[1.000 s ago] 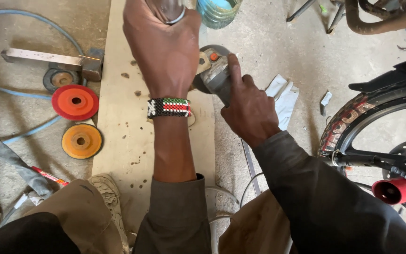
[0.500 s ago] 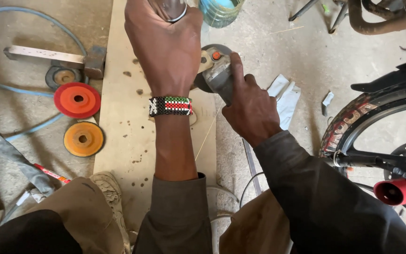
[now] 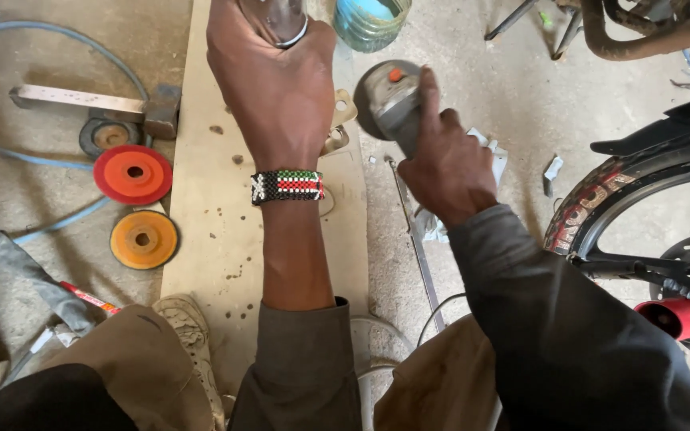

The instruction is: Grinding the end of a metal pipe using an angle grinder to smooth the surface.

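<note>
Discs (image 3: 133,174) left — motorcycle wheel (image 3: 600,209) right.

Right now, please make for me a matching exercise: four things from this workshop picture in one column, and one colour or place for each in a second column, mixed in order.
Column one:
1. upper disc
2. lower disc
3. angle grinder
4. beaded bracelet

Column two:
A. gripped in the right hand
B. orange, on the floor left of the wooden board
C. around the wrist of the left hand
D. red, on the floor near a hammer

Right pairs: 1-D, 2-B, 3-A, 4-C
</note>
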